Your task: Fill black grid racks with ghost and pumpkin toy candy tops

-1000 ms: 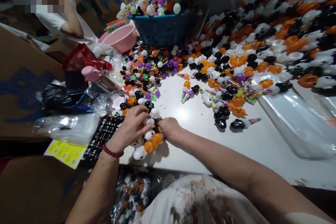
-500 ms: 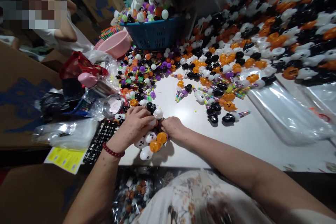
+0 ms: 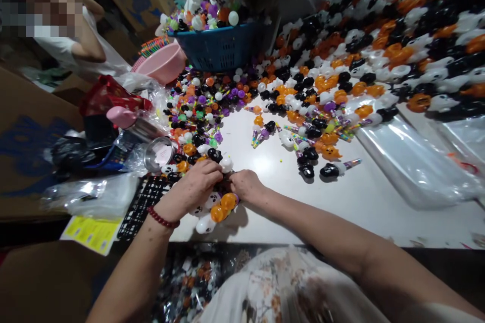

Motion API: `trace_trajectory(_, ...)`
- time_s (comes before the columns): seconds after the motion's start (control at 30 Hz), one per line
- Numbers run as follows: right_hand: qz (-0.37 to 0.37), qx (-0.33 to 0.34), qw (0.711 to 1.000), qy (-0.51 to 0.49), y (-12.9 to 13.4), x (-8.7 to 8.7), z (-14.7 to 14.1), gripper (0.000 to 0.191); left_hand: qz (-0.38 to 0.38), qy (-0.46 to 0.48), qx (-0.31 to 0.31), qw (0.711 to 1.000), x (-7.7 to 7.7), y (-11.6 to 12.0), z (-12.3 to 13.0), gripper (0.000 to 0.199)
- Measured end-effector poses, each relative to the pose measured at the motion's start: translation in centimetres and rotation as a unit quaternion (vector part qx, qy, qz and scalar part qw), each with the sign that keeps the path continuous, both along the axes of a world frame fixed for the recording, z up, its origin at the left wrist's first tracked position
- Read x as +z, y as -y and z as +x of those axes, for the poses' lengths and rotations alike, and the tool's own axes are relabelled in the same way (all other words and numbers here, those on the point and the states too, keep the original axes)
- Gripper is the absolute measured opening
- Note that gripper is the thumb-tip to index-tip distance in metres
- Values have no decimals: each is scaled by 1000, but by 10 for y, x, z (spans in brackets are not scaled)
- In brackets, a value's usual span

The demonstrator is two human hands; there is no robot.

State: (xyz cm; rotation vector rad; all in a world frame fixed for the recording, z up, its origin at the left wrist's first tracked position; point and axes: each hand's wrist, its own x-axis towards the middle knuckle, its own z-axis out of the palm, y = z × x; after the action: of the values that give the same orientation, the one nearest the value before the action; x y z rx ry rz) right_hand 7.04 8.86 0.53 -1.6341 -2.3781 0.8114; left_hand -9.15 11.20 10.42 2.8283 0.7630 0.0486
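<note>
**Hand Positions at Toy Bunch**

The left hand lay over a bunch of toys near the front edge of the bench. Its fingers were bent over the bunch; whether they gripped a toy could not be determined. The right hand was positioned at the bunch's right side, fingers curled inward; their grip was hidden.

A white toy sat just beyond the gap between the hands, near a black toy. Two orange toys lay in contact below the hands, beside a white ghost. A black mesh was located left of the left wrist. Clear bags lay at far right. A blue basket stood at the rear, next to a pink basin.
</note>
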Motion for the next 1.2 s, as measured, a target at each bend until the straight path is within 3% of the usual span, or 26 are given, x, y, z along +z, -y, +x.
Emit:
trace_trajectory(0.17,-4,17,1000,1,1,2,2,27,-11,39,13,999,-6,-3,-7,21)
trace_trajectory(0.43,5,13,1000,18,0,2,-1,29,118,20,113,986,-8,5,-11,17)
trace_trajectory(0.6,6,13,1000,13,0,-2,0,29,84,40,112,989,-8,2,-16,14)
trace_trajectory(0.87,-12,-2,1000,22,-4,-3,-1,30,37,80,119,989,-8,-2,-21,27)
trace_trajectory(1.1,20,16,998,-58,6,-19,6,26,31,67,119,990,-9,0,-19,16)
trace_trajectory(1.2,25,16,994,-109,8,-25,9,22,33,69,125,989,-5,3,-18,21)
